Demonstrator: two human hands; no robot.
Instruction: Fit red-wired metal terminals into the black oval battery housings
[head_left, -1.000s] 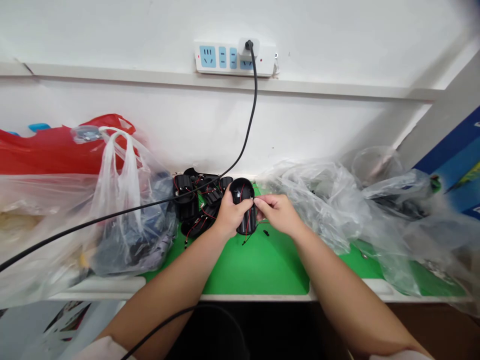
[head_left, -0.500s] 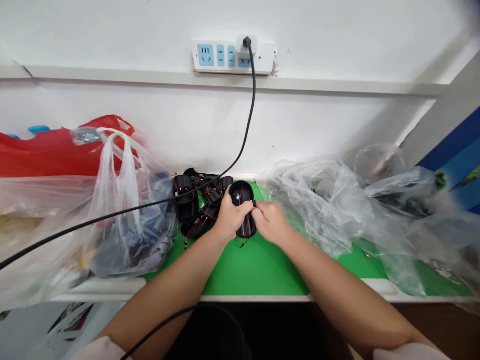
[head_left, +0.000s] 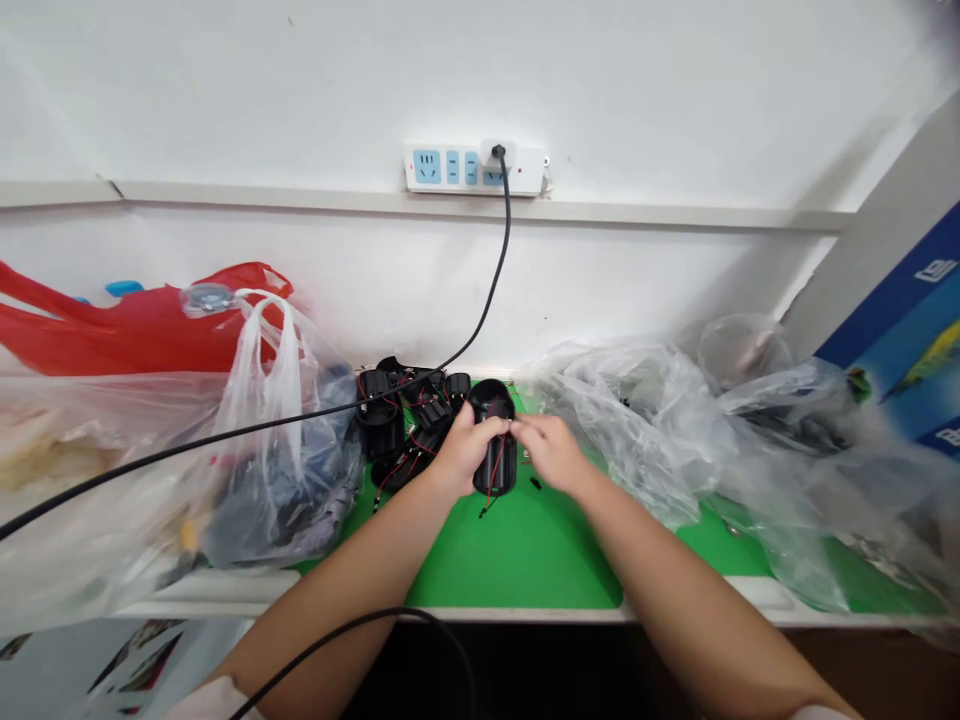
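My left hand (head_left: 463,452) grips a black plastic housing (head_left: 495,475) by its left side, thumb laid across the middle. The housing has a rounded, hollow upper end, and a thin red and black wire (head_left: 492,484) runs down its front to a small dark connector. At the housing's right edge, my right hand (head_left: 553,452) is closed in a pinch beside the left thumb; what lies between its fingertips is too small to make out. Below the right hand, a small black piece (head_left: 535,483) rests on the green mat (head_left: 517,560).
Similar black wired parts (head_left: 409,420) are heaped behind my left hand. A stuffed clear bag (head_left: 285,490) stands left, with a red bag (head_left: 165,325) behind. Crumpled clear plastic (head_left: 637,420) covers the right side. A black cable (head_left: 300,418) crosses from the power strip (head_left: 450,168).
My view has tilted upward a little. A small black piece now shows on the mat below my right hand. The housing's hollow end faces me more, and my right fingers have shifted at its edge.
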